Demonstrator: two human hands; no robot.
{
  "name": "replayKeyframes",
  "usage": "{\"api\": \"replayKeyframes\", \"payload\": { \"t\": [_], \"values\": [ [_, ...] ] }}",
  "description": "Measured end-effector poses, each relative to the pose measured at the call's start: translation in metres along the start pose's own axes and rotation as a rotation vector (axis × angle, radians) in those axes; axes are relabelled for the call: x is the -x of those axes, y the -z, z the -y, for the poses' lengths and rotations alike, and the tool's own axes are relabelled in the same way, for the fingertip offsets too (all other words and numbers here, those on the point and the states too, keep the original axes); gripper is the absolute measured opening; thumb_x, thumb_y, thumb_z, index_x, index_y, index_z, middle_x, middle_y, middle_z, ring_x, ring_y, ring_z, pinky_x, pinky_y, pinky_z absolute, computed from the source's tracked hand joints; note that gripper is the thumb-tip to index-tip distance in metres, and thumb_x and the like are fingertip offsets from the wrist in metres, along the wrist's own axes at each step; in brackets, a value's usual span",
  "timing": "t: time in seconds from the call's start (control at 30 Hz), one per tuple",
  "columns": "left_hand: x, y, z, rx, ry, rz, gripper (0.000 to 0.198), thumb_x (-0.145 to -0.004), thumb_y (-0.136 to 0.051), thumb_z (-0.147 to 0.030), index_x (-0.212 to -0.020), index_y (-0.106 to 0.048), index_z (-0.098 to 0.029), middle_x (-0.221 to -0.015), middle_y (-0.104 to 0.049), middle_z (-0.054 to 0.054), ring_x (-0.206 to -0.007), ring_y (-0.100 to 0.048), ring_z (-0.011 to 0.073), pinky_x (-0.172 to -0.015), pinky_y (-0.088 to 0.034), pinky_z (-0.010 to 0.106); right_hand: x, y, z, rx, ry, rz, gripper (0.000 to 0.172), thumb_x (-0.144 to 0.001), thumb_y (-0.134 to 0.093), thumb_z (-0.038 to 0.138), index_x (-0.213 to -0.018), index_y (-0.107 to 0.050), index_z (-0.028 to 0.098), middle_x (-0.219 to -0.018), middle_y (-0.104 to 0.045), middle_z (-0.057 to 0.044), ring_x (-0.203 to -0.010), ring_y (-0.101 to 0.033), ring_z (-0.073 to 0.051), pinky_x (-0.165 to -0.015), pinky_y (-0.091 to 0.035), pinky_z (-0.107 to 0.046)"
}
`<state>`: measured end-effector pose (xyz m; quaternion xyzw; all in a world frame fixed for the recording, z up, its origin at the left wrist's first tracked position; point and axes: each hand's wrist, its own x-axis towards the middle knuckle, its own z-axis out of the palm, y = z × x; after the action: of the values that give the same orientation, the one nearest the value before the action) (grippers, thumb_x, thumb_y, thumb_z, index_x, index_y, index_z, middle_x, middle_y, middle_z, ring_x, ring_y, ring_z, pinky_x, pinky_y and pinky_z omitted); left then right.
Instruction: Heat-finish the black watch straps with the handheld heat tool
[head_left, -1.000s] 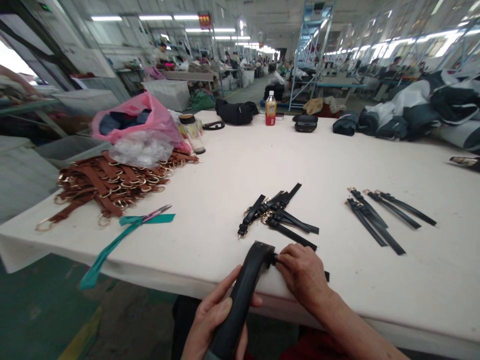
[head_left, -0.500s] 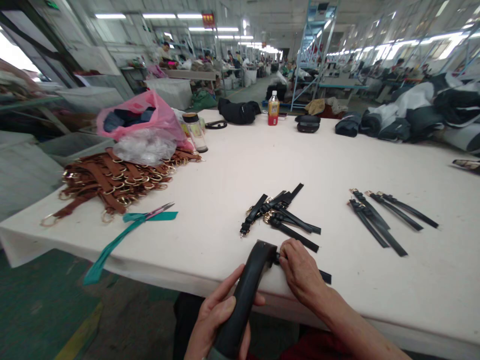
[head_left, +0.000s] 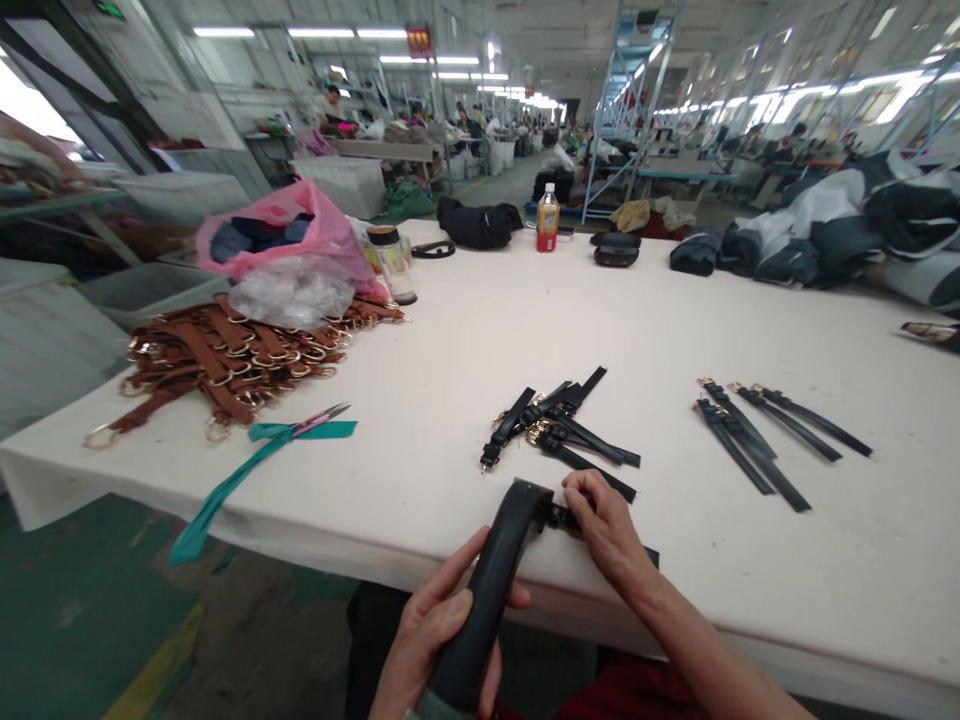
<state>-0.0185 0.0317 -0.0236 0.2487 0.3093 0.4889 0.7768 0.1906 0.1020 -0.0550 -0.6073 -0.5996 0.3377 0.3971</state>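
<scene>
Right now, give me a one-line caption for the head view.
Left hand holds a curved black handle while right hand pinches a black strap at its end.

No writing can be read here. A red sign (head_left: 418, 40) hangs from the far ceiling with small yellow characters, too small to make out, and a green lit sign (head_left: 109, 9) at the top left is also illegible. The plastic drink bottle (head_left: 547, 218) at the far side of the bench (head_left: 465, 340) has a red and yellow label, but its print is too small to read.
</scene>
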Motion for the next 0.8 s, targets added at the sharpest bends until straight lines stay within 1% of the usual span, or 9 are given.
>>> {"api": "replayKeyframes", "payload": {
  "t": [0.07, 0.1, 0.13, 0.2, 0.23, 0.3, 0.43, 0.67, 0.8],
  "values": [
    [0.000, 0.000, 0.000, -0.002, 0.000, -0.005, 0.038, -0.090, -0.046, -0.025, -0.127, -0.052, -0.022, -0.093, -0.072, 0.017, -0.036, -0.060, 0.0153, -0.031, -0.034, 0.018, 0.001, 0.004, 0.003, -0.001, -0.017, -0.032, 0.018, -0.086, -0.043, 0.033, -0.079, -0.052, 0.019, -0.076, -0.054, -0.001, -0.065, -0.050, -0.014, -0.061, -0.041, -0.026],
    [0.000, -0.001, 0.000, -0.004, -0.002, -0.007, 0.037, -0.090, -0.045, -0.024, -0.127, -0.052, -0.023, -0.092, -0.073, 0.017, -0.036, -0.060, 0.0151, -0.032, -0.034, 0.018, 0.003, 0.006, 0.003, 0.035, 0.006, -0.042, 0.016, -0.085, -0.047, 0.033, -0.084, -0.054, 0.019, -0.079, -0.055, -0.001, -0.068, -0.052, -0.014, -0.063, -0.042, -0.027],
    [0.000, -0.001, 0.000, -0.006, -0.004, -0.010, 0.037, -0.090, -0.044, -0.023, -0.126, -0.052, -0.023, -0.091, -0.073, 0.016, -0.036, -0.060, 0.0150, -0.032, -0.034, 0.018, 0.005, 0.008, 0.003, 0.093, 0.052, -0.042, 0.016, -0.083, -0.051, 0.033, -0.089, -0.056, 0.019, -0.085, -0.057, -0.002, -0.072, -0.053, -0.015, -0.068, -0.043, -0.028],
    [0.000, -0.002, 0.000, -0.008, -0.010, -0.011, 0.037, -0.091, -0.043, -0.023, -0.126, -0.053, -0.022, -0.091, -0.073, 0.017, -0.036, -0.060, 0.0148, -0.032, -0.033, 0.018, 0.011, 0.011, -0.001, 0.231, 0.169, -0.007, 0.020, -0.077, -0.059, 0.029, -0.095, -0.059, 0.020, -0.095, -0.058, -0.004, -0.084, -0.054, -0.018, -0.078, -0.043, -0.032],
    [0.000, -0.002, -0.001, -0.008, -0.015, -0.010, 0.037, -0.091, -0.043, -0.023, -0.127, -0.052, -0.021, -0.092, -0.072, 0.017, -0.036, -0.060, 0.0144, -0.032, -0.032, 0.018, 0.014, 0.013, -0.003, 0.288, 0.213, 0.017, 0.021, -0.075, -0.062, 0.026, -0.096, -0.061, 0.021, -0.097, -0.058, -0.005, -0.088, -0.054, -0.020, -0.080, -0.043, -0.033],
    [0.000, -0.003, 0.000, -0.007, -0.016, -0.006, 0.038, -0.091, -0.042, -0.022, -0.128, -0.051, -0.020, -0.094, -0.072, 0.019, -0.036, -0.059, 0.0139, -0.032, -0.030, 0.017, 0.018, 0.014, -0.008, 0.350, 0.251, 0.045, 0.018, -0.074, -0.062, 0.023, -0.093, -0.063, 0.022, -0.092, -0.059, -0.004, -0.088, -0.053, -0.020, -0.081, -0.043, -0.034],
    [0.000, -0.002, 0.000, -0.013, 0.004, -0.015, 0.040, -0.091, -0.041, -0.021, -0.130, -0.048, -0.021, -0.095, -0.072, 0.019, -0.037, -0.060, 0.0145, -0.032, -0.029, 0.017, 0.020, 0.016, -0.015, 0.356, 0.233, 0.036, 0.014, -0.075, -0.061, 0.020, -0.089, -0.064, 0.022, -0.085, -0.060, -0.004, -0.084, -0.054, -0.020, -0.077, -0.044, -0.033],
    [0.000, -0.010, -0.005, -0.030, -0.006, -0.030, 0.037, -0.090, -0.046, -0.025, -0.126, -0.054, -0.023, -0.094, -0.072, 0.018, -0.036, -0.059, 0.0134, -0.032, -0.031, 0.017, 0.027, 0.021, -0.018, 0.305, 0.230, 0.028, 0.021, -0.077, -0.061, 0.024, -0.097, -0.065, 0.022, -0.088, -0.060, -0.005, -0.085, -0.054, -0.020, -0.076, -0.044, -0.033],
    [0.006, -0.014, -0.004, -0.010, 0.009, -0.042, 0.037, -0.087, -0.051, -0.026, -0.124, -0.057, -0.028, -0.094, -0.072, 0.018, -0.035, -0.059, 0.0142, -0.032, -0.030, 0.017, 0.030, 0.021, -0.018, 0.281, 0.233, -0.002, 0.021, -0.078, -0.058, 0.020, -0.099, -0.061, 0.020, -0.089, -0.059, -0.005, -0.085, -0.053, -0.019, -0.076, -0.043, -0.033]
  ]
}}
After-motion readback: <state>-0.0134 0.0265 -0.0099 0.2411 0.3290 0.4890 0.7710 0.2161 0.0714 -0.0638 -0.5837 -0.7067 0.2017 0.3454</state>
